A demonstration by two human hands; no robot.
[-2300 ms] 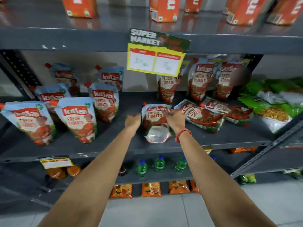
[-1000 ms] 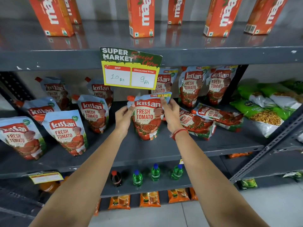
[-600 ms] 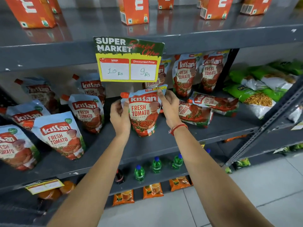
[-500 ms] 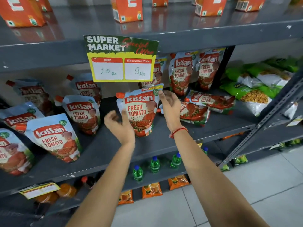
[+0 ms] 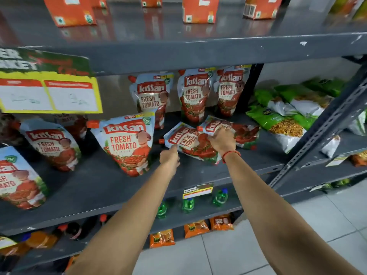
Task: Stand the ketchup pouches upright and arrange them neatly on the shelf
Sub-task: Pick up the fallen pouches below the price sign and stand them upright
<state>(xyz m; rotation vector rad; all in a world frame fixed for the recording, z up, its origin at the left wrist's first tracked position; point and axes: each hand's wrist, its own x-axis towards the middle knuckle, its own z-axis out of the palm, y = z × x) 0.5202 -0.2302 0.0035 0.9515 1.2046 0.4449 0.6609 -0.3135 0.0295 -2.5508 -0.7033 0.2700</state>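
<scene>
A Kissan ketchup pouch (image 5: 129, 143) stands upright on the grey middle shelf (image 5: 95, 187), free of both hands. To its right a flat-lying pouch (image 5: 190, 141) rests on the shelf, and a second flat pouch (image 5: 244, 132) lies behind it. My left hand (image 5: 169, 157) touches the near pouch's lower left corner. My right hand (image 5: 223, 140) is laid over its right end, fingers curled on it. Three upright pouches (image 5: 195, 96) line the back, and several more (image 5: 51, 143) stand at the left.
A yellow price sign (image 5: 49, 88) hangs from the upper shelf edge. Orange cartons (image 5: 198, 8) stand on the top shelf. Green snack bags (image 5: 288, 112) lie beyond a black upright post (image 5: 248, 86). Green bottles (image 5: 187, 204) and orange packets fill the lower shelves.
Both hands let go of the pouch they had stood upright and moved right onto the flat-lying pouch. The camera view shifted right.
</scene>
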